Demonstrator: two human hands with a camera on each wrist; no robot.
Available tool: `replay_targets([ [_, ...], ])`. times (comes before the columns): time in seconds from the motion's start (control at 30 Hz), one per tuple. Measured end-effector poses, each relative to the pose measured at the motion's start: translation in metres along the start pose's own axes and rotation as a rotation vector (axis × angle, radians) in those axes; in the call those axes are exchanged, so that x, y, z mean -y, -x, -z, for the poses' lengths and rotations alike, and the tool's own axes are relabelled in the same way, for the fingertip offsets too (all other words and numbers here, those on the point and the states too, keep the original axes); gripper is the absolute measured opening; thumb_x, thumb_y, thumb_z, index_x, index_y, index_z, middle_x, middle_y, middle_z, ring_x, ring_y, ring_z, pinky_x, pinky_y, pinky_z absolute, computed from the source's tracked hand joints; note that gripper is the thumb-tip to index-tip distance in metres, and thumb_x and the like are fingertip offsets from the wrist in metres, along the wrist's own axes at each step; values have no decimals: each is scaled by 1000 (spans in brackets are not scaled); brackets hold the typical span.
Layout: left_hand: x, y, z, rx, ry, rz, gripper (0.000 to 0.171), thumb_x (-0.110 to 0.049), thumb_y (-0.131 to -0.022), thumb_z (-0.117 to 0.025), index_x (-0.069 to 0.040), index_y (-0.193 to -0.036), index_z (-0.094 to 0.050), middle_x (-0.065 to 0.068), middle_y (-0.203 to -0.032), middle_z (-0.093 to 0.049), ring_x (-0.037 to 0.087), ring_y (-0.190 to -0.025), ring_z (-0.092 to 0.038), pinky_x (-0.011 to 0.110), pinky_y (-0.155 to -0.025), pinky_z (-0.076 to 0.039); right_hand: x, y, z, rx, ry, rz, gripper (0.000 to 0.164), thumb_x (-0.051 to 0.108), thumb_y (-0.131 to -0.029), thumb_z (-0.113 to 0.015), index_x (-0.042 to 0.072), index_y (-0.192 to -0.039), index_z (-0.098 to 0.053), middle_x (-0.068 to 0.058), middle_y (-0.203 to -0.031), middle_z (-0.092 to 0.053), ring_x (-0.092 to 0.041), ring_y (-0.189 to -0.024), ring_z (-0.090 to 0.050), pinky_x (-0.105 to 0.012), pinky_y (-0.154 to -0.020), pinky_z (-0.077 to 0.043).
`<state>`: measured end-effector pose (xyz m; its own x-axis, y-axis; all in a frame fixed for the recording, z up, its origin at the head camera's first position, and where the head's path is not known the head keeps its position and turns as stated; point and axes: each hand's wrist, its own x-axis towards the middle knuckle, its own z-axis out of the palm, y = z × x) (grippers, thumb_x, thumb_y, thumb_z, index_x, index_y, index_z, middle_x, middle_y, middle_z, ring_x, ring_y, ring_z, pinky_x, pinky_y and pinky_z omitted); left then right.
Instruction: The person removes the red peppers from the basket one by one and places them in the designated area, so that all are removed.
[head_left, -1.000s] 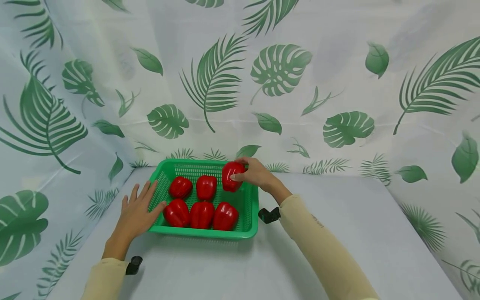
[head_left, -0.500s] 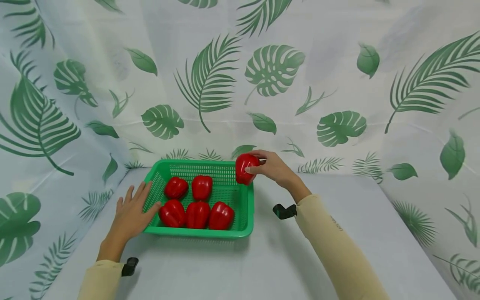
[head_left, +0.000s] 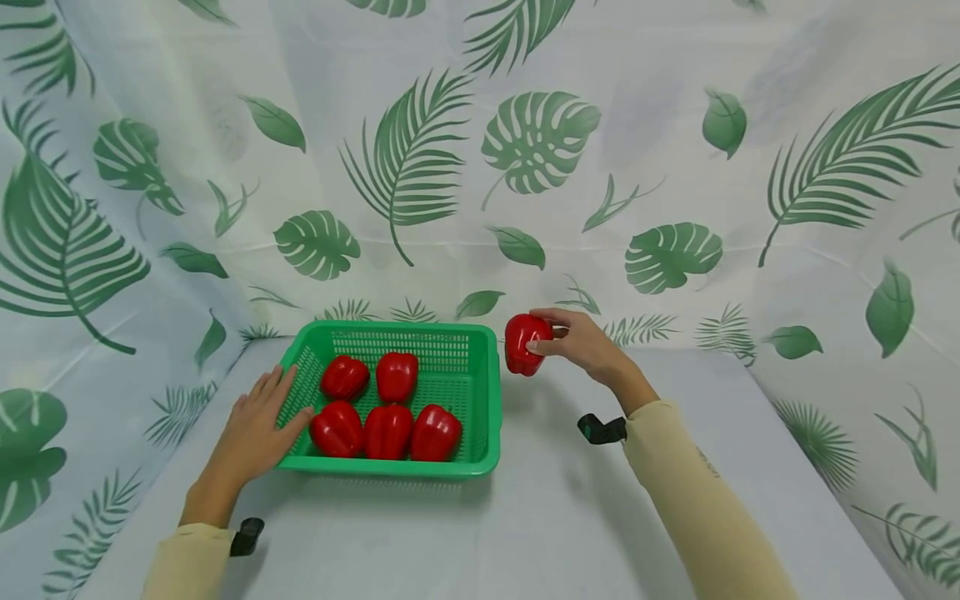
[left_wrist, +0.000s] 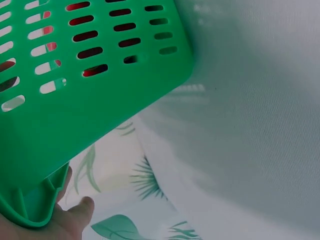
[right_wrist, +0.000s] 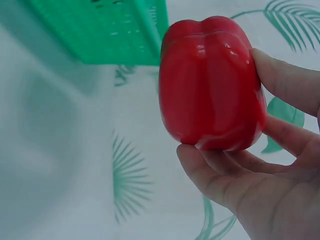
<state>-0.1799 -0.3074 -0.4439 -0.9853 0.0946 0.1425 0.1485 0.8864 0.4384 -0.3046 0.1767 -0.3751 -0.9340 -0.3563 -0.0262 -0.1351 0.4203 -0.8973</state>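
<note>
A glossy red bell pepper (head_left: 527, 346) is held up just past the basket's right rim, pinched between the thumb and fingers of my right hand (head_left: 588, 343). The right wrist view shows this pepper (right_wrist: 210, 85) close up, with fingertips (right_wrist: 192, 160) against its end and side. To the left sits a green plastic basket (head_left: 386, 468) with slotted walls, holding several more red bell peppers (head_left: 387, 432) in two rows. My left hand (head_left: 251, 429) rests on the basket's left rim with fingers extended. In the left wrist view, the basket wall (left_wrist: 75, 115) hides most of that hand (left_wrist: 65, 220).
The basket stands on a white-covered table (head_left: 540, 517), toward its back left. A white cloth backdrop (head_left: 450, 275) printed with green leaves rises behind and along both sides. A dark wrist camera (head_left: 600, 429) sticks out beside the right wrist.
My right hand has carried the bell pepper rightward, from over the basket's back right to outside its right rim. My left hand stays on the left rim. The head view shifted slightly.
</note>
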Motion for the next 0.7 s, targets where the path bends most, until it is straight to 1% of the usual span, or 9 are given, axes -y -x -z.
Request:
replay_targets([
  [0.23,2,0,0,-2,30,-13,82,-41,-108,-59,4,-167,-25,37,-170,-20,59,-154,-16,81,-117,-16,-22,3,4,1,35,-36,72,15,-96,-79,4,-160,-48,-24,-152,-52,-47,-140,-47,-54,-101,-57],
  [0.47,4,-1,1,21,50,-2,84,-46,-108,-58,1,-169,-23,34,-171,-17,57,-156,-14,83,-114,-20,-47,3,-1,29,18,-57,72,14,-96,-78,3,-161,-47,-25,-154,-51,-49,-143,-44,-64,-107,-51],
  [0.7,3,-2,3,20,55,-2,84,-43,-107,-61,1,-169,-24,34,-171,-19,57,-156,-16,83,-114,-21,-68,1,-7,30,20,-61,69,15,-98,-76,4,-160,-48,-25,-156,-50,-50,-145,-41,-63,-109,-49],
])
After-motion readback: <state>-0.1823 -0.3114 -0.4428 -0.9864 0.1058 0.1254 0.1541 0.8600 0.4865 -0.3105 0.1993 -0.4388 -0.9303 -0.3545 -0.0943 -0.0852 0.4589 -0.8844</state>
